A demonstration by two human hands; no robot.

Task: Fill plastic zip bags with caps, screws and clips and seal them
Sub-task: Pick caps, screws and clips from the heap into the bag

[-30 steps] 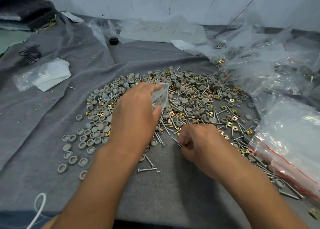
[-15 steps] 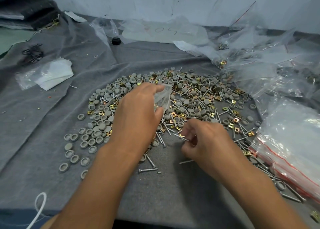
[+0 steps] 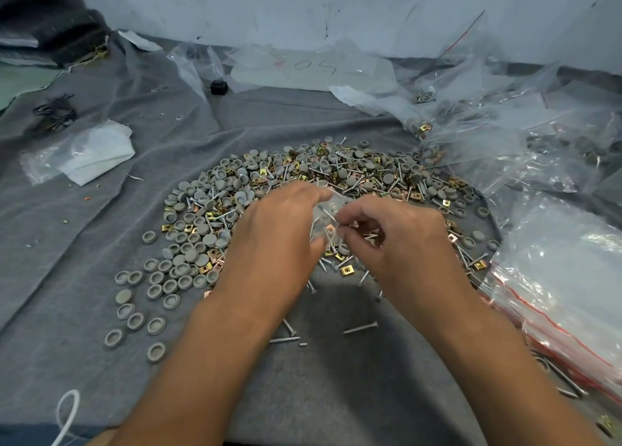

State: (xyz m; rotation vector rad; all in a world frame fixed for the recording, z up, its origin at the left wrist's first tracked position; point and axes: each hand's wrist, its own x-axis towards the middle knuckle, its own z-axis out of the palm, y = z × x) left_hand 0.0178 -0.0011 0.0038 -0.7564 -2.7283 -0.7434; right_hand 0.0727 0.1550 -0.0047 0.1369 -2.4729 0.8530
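Right hand now lifted off the cloth and across to the small bag, pinching a screw at its mouth; a second ago down among loose screws. Left hand gripping bag above pile centre. Filling under way.

Small clear zip bag above heaped grey caps, screws, brass clips
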